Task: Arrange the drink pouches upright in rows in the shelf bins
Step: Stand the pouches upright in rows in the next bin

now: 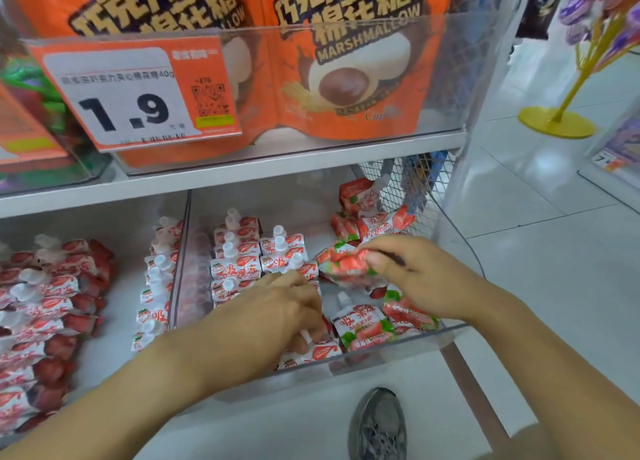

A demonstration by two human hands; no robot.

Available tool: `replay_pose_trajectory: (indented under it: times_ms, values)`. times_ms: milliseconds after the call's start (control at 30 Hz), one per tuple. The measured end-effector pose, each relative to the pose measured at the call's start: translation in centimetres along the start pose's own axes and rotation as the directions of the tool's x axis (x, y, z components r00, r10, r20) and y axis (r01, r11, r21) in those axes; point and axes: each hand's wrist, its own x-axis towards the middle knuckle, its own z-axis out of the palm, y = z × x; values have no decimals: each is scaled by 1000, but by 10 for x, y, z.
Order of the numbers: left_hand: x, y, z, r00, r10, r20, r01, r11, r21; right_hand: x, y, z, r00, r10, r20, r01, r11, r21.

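Observation:
Red-and-white strawberry drink pouches with white spouts fill a clear shelf bin (398, 347). Two rows of upright pouches (239, 251) stand at its left. Loose pouches (372, 217) lie tumbled at the back right, and one upright pouch (360, 324) stands at the front wall. My right hand (415, 272) pinches a strawberry pouch (343, 264) above the bin's middle. My left hand (277, 310) reaches into the front of the second row, its fingers curled around the spout of a pouch (311, 350) there.
The neighbouring bin (114, 328) at the left holds more pouches in rows. Orange marshmallow bags (346, 78) and a 1.9 price tag (135, 92) sit on the shelf above. A wire mesh panel (412, 186) closes the right side. My shoe (379, 425) and white floor tiles are below.

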Motion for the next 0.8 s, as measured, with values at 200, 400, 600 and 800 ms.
replay_pose_trajectory:
  times_ms: [200, 400, 600, 800]
  values:
    - [4, -7, -2, 996, -26, 86, 32, 998, -62, 6, -4, 11, 961, 162, -224, -92, 951, 294]
    - [3, 4, -22, 940, -316, -126, 234, 870, -435, 21, -18, 22, 933, 254, -256, -87, 848, 523]
    - [3, 1, -37, 780, -568, -262, 351, 744, -569, 30, -39, 30, 975, 219, 37, -171, 630, 758]
    - [-23, -11, -41, 550, -778, -302, 360, 548, -756, 63, 5, 24, 950, -11, -314, 5, 1000, -18]
